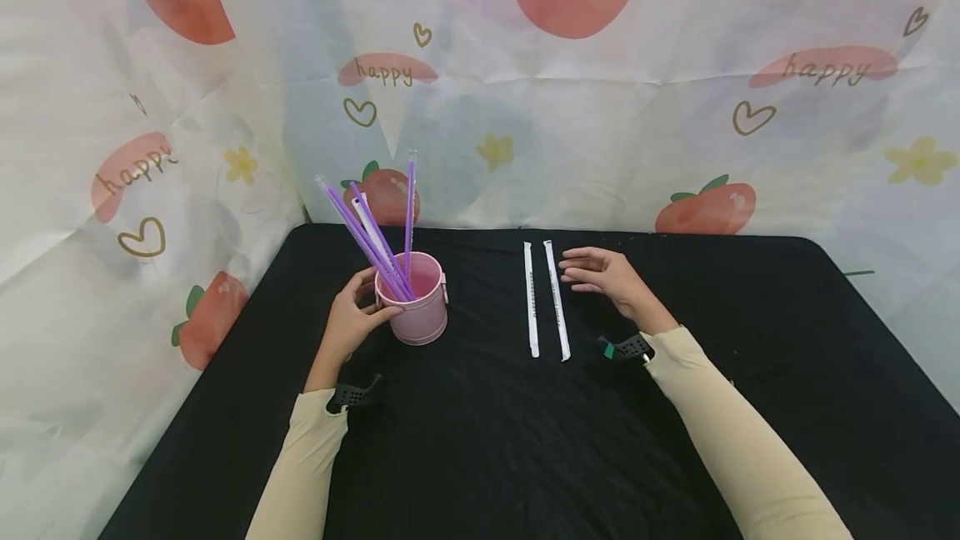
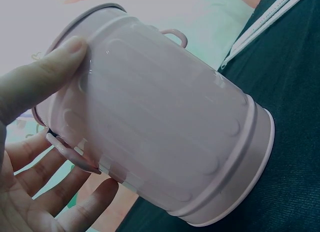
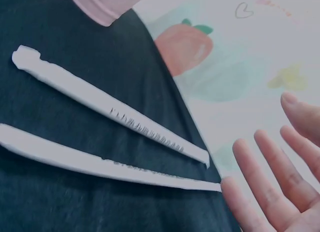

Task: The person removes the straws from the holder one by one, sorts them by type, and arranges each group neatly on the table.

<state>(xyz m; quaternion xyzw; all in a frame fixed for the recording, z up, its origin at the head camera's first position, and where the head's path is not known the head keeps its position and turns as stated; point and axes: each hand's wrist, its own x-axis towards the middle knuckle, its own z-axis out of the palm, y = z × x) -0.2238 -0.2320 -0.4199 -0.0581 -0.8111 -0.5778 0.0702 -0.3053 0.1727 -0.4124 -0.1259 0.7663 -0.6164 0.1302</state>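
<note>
A small pink metal bucket (image 1: 420,319) stands on the black cloth, left of centre. Several purple straws (image 1: 367,244) lean in it, together with a white wrapped one. My left hand (image 1: 351,319) grips the bucket's left side. In the left wrist view its thumb (image 2: 55,67) lies on the wall near the rim, while the fingers (image 2: 65,192) reach round by a side handle (image 2: 72,152). Two straws in white printed paper, a left one (image 1: 531,298) and a right one (image 1: 557,302), lie side by side. Beside the far end of the right one is my right hand (image 1: 603,273), its fingers loosely extended and holding nothing.
Black cloth (image 1: 480,457) covers the table. A printed fabric backdrop (image 1: 600,140) with fruit, hearts and flowers rises right behind its far edge and along the left side. Both wrists carry a dark strap, the right one (image 1: 626,347) and the left one (image 1: 352,394).
</note>
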